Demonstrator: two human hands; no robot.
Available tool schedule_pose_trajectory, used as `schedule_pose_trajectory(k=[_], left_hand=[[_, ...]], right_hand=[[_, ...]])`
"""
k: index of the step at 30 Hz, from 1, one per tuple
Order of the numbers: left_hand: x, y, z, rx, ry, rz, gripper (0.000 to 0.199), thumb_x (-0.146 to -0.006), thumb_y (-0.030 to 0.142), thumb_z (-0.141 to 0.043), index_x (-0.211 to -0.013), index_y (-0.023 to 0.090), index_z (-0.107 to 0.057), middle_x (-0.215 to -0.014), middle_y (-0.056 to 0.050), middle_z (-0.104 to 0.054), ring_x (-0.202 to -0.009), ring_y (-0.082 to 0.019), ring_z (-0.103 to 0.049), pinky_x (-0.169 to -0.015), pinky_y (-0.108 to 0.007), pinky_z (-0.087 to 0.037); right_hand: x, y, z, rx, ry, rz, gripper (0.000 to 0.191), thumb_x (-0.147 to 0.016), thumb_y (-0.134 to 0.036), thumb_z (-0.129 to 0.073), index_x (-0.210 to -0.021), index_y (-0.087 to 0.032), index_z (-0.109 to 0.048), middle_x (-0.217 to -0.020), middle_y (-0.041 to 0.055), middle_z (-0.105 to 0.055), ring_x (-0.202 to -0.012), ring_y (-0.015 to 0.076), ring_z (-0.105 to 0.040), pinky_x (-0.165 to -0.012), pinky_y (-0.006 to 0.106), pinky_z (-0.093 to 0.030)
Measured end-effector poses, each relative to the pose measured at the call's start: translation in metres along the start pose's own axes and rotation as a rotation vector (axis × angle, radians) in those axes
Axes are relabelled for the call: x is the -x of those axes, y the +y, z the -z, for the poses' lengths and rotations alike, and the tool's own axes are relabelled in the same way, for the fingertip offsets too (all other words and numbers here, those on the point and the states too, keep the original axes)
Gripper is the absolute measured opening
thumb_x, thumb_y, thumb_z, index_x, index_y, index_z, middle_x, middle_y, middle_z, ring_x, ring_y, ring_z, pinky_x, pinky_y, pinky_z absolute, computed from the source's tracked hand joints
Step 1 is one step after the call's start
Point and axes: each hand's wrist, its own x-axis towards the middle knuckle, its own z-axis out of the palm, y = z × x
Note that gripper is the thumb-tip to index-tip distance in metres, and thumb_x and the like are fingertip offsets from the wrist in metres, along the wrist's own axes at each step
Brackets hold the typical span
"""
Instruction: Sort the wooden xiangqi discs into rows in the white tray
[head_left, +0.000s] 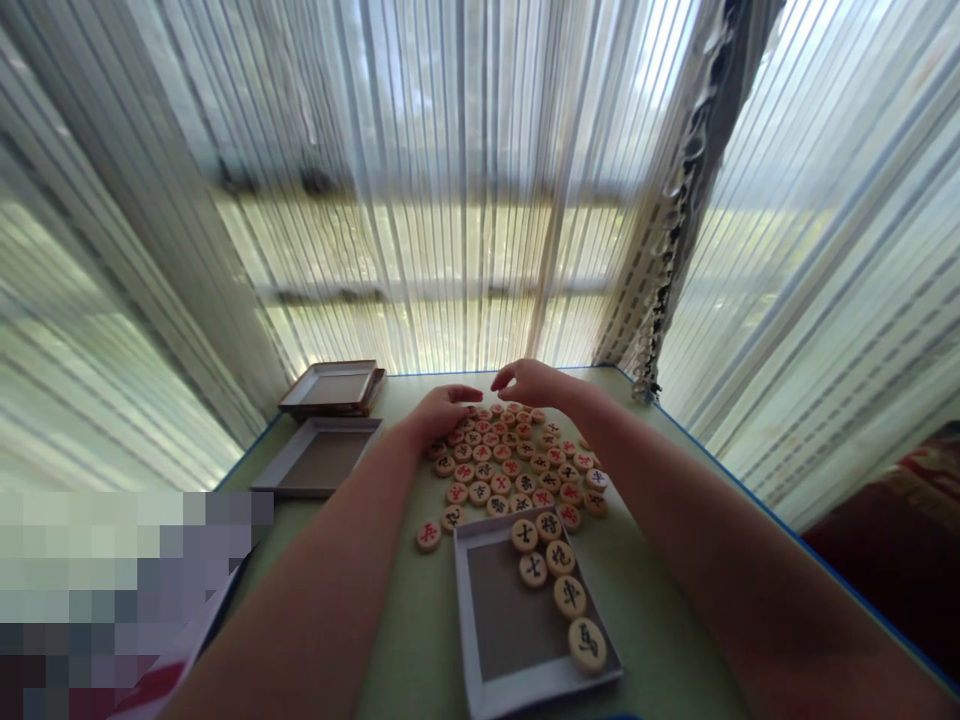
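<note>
Many round Chinese chess pieces (501, 467), marked in red or black, lie spread on a pale green table (420, 610). My left hand (442, 412) reaches over the far left edge of the spread, fingers stretched toward the right. Beyond the far edge of the pieces hovers my right hand (529, 380), its fingers curved and apart, with nothing seen in them. Closer to me, a shallow box tray (462, 620) holds several black-marked pieces along its right side and top. One red piece (428, 536) sits alone left of the tray.
At the table's left stand a shallow box lid (319, 458) and, behind it, stacked boxes (330, 388). Sheer striped curtains (450, 200) hang before a window along the far edge. A dark red patterned thing (892, 530) is at the right.
</note>
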Motion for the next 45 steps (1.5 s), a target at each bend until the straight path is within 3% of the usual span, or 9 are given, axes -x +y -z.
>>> schedule_pose_trajectory(k=[6, 13, 16, 19, 21, 25, 29, 37, 45], left_hand=[[0.000, 0.003, -0.003, -0.008, 0.038, 0.022, 0.036, -0.059, 0.025, -0.064, -0.093, 0.012, -0.064, -0.092, -0.008, -0.066, -0.078, -0.017, -0.060, -0.070, -0.028, -0.047], [-0.002, 0.007, -0.002, -0.071, 0.069, 0.020, 0.036, -0.065, 0.028, -0.058, -0.097, 0.012, -0.062, -0.089, -0.008, -0.066, -0.078, -0.017, -0.061, -0.066, -0.025, -0.047], [-0.002, 0.015, -0.002, -0.379, 0.254, 0.036, 0.029, -0.067, 0.029, -0.054, -0.089, 0.015, -0.065, -0.079, -0.008, -0.067, -0.080, -0.022, -0.060, -0.068, -0.030, -0.045], [0.001, 0.031, -0.009, -0.643, 0.502, -0.018, 0.027, -0.069, 0.030, -0.051, -0.086, 0.018, -0.067, -0.086, -0.010, -0.066, -0.088, -0.028, -0.058, -0.075, -0.037, -0.043], [0.006, 0.043, -0.020, -0.699, 0.472, -0.150, 0.027, -0.070, 0.031, -0.049, -0.087, 0.019, -0.067, -0.090, -0.009, -0.066, -0.090, -0.026, -0.057, -0.079, -0.035, -0.041], [0.016, 0.058, -0.052, -0.685, 0.133, -0.454, 0.029, -0.072, 0.032, -0.049, -0.092, 0.020, -0.066, -0.090, -0.004, -0.066, -0.086, -0.019, -0.057, -0.081, -0.029, -0.041], [0.024, 0.057, -0.074, -0.775, -0.093, -0.520, 0.025, -0.070, 0.026, -0.053, -0.089, 0.024, -0.069, -0.092, -0.002, -0.067, -0.092, -0.019, -0.054, -0.089, -0.029, -0.037], [0.031, 0.046, -0.074, -0.849, -0.157, -0.440, 0.031, -0.070, 0.021, -0.048, -0.093, 0.027, -0.069, -0.094, -0.002, -0.066, -0.095, -0.021, -0.051, -0.091, -0.028, -0.036], [0.034, 0.046, -0.077, -0.870, -0.083, -0.473, 0.030, -0.068, 0.017, -0.047, -0.085, 0.027, -0.070, -0.096, -0.001, -0.066, -0.096, -0.022, -0.051, -0.096, -0.034, -0.031]], right_hand=[[0.022, -0.030, 0.027, 0.012, 0.087, -0.011, 0.027, -0.074, -0.026, -0.050, -0.096, -0.022, -0.066, -0.092, 0.0034, -0.065, -0.072, 0.0117, -0.057, -0.063, 0.022, -0.042], [0.086, -0.047, 0.044, 0.179, 0.040, -0.136, 0.028, -0.072, -0.025, -0.051, -0.096, -0.021, -0.066, -0.094, 0.0042, -0.065, -0.080, 0.0167, -0.057, -0.070, 0.025, -0.041], [0.113, -0.031, 0.033, 0.215, 0.153, -0.202, 0.029, -0.071, -0.021, -0.050, -0.095, -0.019, -0.066, -0.097, 0.0064, -0.063, -0.088, 0.0187, -0.055, -0.079, 0.026, -0.039], [0.132, -0.012, 0.016, 0.206, 0.387, -0.233, 0.031, -0.073, -0.013, -0.042, -0.093, -0.018, -0.065, -0.099, 0.0065, -0.061, -0.092, 0.0172, -0.053, -0.085, 0.026, -0.037], [0.139, 0.000, 0.006, 0.187, 0.568, -0.270, 0.032, -0.075, -0.013, -0.039, -0.096, -0.017, -0.064, -0.102, 0.0071, -0.058, -0.096, 0.0165, -0.051, -0.085, 0.025, -0.036], [0.146, 0.022, -0.001, 0.073, 0.268, -0.289, 0.026, -0.073, -0.024, -0.048, -0.091, -0.020, -0.066, -0.084, 0.0028, -0.063, -0.072, 0.0142, -0.055, -0.066, 0.023, -0.041], [0.151, 0.035, 0.006, 0.005, 0.003, -0.327, 0.030, -0.069, -0.030, -0.055, -0.095, -0.022, -0.066, -0.082, 0.0010, -0.065, -0.064, 0.0122, -0.055, -0.057, 0.021, -0.039], [0.161, 0.035, 0.012, 0.001, -0.099, -0.285, 0.046, -0.059, -0.041, -0.065, -0.102, -0.024, -0.062, -0.092, 0.0026, -0.064, -0.077, 0.0171, -0.058, -0.062, 0.023, -0.041], [0.162, 0.032, 0.010, 0.008, -0.061, -0.277, 0.035, -0.059, -0.038, -0.066, -0.090, -0.021, -0.063, -0.088, 0.0023, -0.065, -0.073, 0.0154, -0.057, -0.059, 0.022, -0.039]])
